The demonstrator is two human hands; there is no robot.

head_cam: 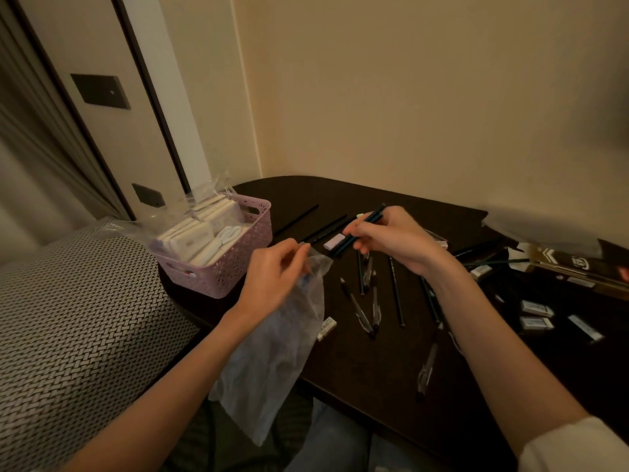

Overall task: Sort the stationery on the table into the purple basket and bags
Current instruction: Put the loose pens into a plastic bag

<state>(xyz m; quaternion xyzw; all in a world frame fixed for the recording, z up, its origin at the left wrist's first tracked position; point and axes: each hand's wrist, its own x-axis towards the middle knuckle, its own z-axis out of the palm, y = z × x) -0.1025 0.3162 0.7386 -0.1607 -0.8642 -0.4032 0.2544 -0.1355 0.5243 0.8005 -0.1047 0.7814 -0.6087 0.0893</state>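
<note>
A: What occupies the left of the figure?
B: A patterned cushion [68, 318], then the purple basket [235, 264] at the table's [374, 369] left end, packed with white packets [190, 236] and clear wrapping.

A: And the left hand [272, 277]?
B: Its fingers pinch the top edge of a clear plastic bag [272, 362], which hangs past the table's near edge.

A: The right hand [394, 240]?
B: Its fingers curl around a bundle of dark pencils [360, 229], held tilted above the table, lower ends near the bag's mouth.

A: What lies loose on the tabletop?
B: A pale eraser [334, 240] just beside the held pencils, another [326, 328] beside the bag, scattered pens [366, 294], and further erasers [536, 316] to the right, near an open dark box [571, 264].
</note>
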